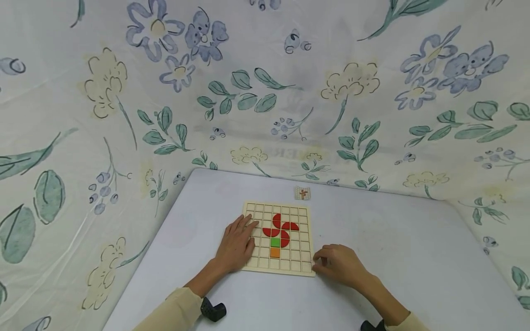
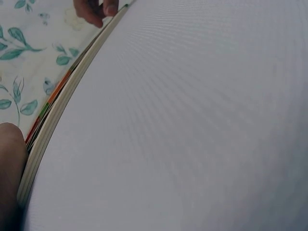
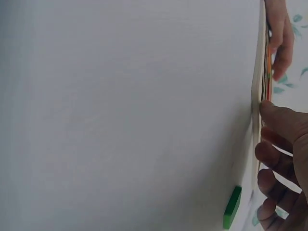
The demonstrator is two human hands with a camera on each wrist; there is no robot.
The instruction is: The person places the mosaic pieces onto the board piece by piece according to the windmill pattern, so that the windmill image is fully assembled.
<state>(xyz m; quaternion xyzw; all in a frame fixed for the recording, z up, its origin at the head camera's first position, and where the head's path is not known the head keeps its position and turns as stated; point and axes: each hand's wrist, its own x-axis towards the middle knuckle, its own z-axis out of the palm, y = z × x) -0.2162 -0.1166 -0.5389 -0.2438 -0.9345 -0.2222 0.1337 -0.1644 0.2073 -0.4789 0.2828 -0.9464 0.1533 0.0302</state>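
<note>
A wooden grid board [image 1: 298, 262] lies on the table. On it, several red rounded pieces [image 1: 285, 238] form a pinwheel, with a green square [image 1: 275, 242] and an orange square [image 1: 275, 253] below. My left hand [image 1: 238, 243] rests across the board's left side, fingers extended over the grid. At the lower right corner is my right hand [image 1: 341, 264], its fingers loosely bent and its thumb [image 3: 279, 118] at the board's edge. Near those fingers in the right wrist view lies another green piece [image 3: 232, 208]; the hand hides it in the head view.
A small card [image 1: 302, 193] with a red pinwheel pattern lies behind the board. The white table [image 1: 393, 230] meets a floral cloth [image 1: 265, 115] at the back and sides. Dark wrist devices [image 1: 213, 310] sit near both cuffs.
</note>
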